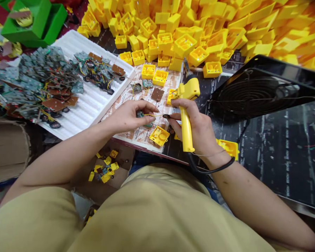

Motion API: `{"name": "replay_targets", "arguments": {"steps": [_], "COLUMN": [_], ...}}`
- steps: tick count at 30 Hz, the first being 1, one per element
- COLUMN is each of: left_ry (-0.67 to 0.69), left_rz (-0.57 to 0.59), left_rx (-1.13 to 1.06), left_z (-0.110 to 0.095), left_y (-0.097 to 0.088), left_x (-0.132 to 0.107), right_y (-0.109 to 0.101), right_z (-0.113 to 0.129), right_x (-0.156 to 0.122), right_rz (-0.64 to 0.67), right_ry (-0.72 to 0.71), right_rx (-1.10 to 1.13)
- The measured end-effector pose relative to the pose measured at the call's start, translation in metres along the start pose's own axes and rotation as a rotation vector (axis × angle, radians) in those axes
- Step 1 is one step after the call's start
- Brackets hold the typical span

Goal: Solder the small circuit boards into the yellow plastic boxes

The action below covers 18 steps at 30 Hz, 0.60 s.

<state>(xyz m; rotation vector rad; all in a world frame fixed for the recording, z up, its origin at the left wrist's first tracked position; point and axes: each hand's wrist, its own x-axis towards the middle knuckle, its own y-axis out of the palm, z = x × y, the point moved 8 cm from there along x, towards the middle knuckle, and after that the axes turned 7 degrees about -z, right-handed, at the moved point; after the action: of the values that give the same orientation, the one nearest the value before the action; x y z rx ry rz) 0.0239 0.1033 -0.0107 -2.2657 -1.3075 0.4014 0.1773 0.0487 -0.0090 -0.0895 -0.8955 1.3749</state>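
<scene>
My left hand (131, 117) is closed in a pinch on a small green circuit board (141, 114) with thin yellow wires. The wires run right to a small black round part (166, 116) pinched by the fingertips of my right hand (196, 127). That same hand also grips a yellow soldering iron (187, 115), its tip pointing away from me and its black cord looping round my wrist. An open yellow plastic housing (159, 135) lies just below both hands on the patterned work mat (136, 134).
A big heap of yellow housings (199, 28) fills the far side. A white corrugated tray (94, 101) at left holds piled circuit boards (34, 84). A black fan (259, 91) lies at right, green bins (36, 21) at top left, a cardboard box (7, 147) at left.
</scene>
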Motion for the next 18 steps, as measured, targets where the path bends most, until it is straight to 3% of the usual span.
{"name": "replay_targets", "arguments": {"steps": [4, 8, 10, 14, 16, 18], "left_ry": [-0.028, 0.090, 0.143, 0.183, 0.189, 0.179], "left_rz": [-0.069, 0.042, 0.111, 0.267, 0.319, 0.344], "left_rx": [-0.024, 0.197, 0.307, 0.485, 0.567, 0.609], "left_z": [-0.001, -0.020, -0.027, -0.034, -0.036, -0.040], "left_y": [-0.014, -0.019, -0.008, 0.036, 0.053, 0.061], "left_x": [0.006, 0.009, 0.010, 0.010, 0.010, 0.012], "right_y": [-0.014, -0.034, -0.038, -0.036, -0.042, -0.061], "right_z": [0.003, 0.001, -0.002, 0.004, 0.011, 0.020], "right_x": [-0.009, -0.033, -0.044, -0.053, -0.052, -0.052], "right_rz": [0.049, 0.158, 0.181, 0.141, 0.074, -0.065], "right_ry": [-0.075, -0.174, -0.181, -0.228, -0.252, -0.275], "right_rx": [-0.076, -0.254, -0.262, -0.242, -0.241, -0.221]}}
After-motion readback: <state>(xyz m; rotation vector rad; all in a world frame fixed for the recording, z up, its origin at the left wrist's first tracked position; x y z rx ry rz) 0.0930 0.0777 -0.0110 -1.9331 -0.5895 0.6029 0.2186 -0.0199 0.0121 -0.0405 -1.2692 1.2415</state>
